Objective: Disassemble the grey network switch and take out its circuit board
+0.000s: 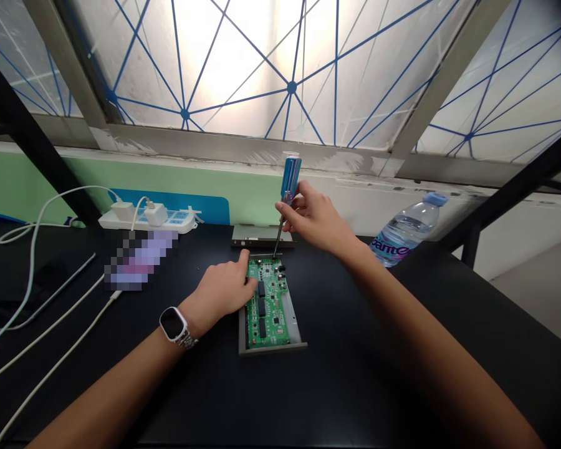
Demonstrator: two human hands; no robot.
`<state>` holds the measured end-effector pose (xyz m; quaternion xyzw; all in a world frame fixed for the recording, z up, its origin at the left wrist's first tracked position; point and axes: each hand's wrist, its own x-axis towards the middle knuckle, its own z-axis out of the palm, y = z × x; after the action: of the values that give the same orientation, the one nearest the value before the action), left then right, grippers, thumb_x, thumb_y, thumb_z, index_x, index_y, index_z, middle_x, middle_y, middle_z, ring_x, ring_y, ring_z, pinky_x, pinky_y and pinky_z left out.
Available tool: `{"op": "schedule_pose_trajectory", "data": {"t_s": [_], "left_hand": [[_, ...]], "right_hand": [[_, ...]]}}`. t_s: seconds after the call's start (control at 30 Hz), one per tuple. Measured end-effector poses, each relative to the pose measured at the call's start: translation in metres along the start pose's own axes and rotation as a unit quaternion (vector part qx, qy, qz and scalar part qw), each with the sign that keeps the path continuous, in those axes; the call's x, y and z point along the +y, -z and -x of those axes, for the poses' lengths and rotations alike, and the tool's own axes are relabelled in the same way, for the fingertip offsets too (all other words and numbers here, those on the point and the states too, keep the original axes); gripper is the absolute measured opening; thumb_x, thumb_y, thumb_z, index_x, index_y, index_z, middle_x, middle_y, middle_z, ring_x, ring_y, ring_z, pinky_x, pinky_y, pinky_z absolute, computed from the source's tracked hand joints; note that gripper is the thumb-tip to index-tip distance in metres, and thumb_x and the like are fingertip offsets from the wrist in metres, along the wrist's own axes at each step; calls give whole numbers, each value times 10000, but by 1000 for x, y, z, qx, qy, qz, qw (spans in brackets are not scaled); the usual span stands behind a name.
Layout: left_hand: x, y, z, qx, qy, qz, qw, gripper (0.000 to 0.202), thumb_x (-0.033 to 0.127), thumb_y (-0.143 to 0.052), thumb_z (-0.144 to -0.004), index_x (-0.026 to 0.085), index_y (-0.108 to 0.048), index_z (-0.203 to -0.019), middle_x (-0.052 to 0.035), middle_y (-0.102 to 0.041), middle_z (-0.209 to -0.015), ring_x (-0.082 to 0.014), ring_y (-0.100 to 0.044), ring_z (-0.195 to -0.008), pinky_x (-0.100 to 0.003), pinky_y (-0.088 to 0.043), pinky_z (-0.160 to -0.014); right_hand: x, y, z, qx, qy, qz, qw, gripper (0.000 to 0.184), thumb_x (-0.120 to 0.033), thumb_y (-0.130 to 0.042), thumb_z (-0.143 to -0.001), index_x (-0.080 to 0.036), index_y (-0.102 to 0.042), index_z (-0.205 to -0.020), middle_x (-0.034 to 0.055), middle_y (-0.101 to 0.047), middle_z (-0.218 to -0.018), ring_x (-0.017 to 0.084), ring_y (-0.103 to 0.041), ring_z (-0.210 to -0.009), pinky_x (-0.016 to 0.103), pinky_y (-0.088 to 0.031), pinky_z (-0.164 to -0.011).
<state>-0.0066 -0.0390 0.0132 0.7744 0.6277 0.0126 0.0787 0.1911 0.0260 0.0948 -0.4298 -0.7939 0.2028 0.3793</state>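
We pinch the screwdriver (290,178) between the thumb and fingers of our right hand (312,215); its tip, below them, is at the far end of the circuit board (275,305); our left hand (222,287) rests at the board's left edge, thumb and index finger spread, the others unclear; the metal panel (262,234) lies just beyond that index fingertip; the bottle (409,227) is right of our pinching fingers.

plastic bottle (414,221), letters "ante" readable on its label (389,247), rest unclear
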Motion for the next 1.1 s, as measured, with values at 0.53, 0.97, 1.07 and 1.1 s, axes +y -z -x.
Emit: {"op": "schedule_pose_trajectory", "data": {"t_s": [0.53, 0.97, 1.07, 1.1], "left_hand": [[23, 14, -22, 174, -77, 168, 967, 366, 404, -521, -984, 170, -561, -1262, -151, -667, -1238, -329, -632, -1182, -432, -523, -937], [26, -14, -61, 158, -173, 369, 900, 264, 324, -428, -1044, 192, -648, -1103, -83, -775, -1007, -246, -729, -935, -367, -543, -840], [25, -15, -57, 174, -166, 389, 889, 277, 334, -458, -1035, 188, -658, -1159, -93, -784, -1058, -248, -739, -994, -356, -553, -870], [24, -15, -56, 176, -166, 397, 885, 280, 334, -464, -1033, 188, -661, -1167, -94, -786, -1080, -247, -738, -1026, -350, -553, -888]], "right_hand": [[8, 2, -7, 17, -54, -111, 992, 382, -481, -761, -818, -214, -490, -787, 56, -719, -754, 194, -731, -651, 311, -584, -612], [-3, -1, -2, 104, -8, 161, 981, 258, -394, -622, -869, -226, -517, -703, 19, -644, -652, 185, -588, -642, 300, -375, -592], [-2, 0, -1, 110, -10, 170, 979, 254, -391, -618, -875, -225, -524, -707, 22, -653, -673, 183, -586, -649, 301, -356, -594], [-2, 0, 0, 112, -10, 172, 979, 254, -388, -619, -876, -224, -525, -707, 21, -656, -677, 181, -585, -649, 301, -350, -593]]}}
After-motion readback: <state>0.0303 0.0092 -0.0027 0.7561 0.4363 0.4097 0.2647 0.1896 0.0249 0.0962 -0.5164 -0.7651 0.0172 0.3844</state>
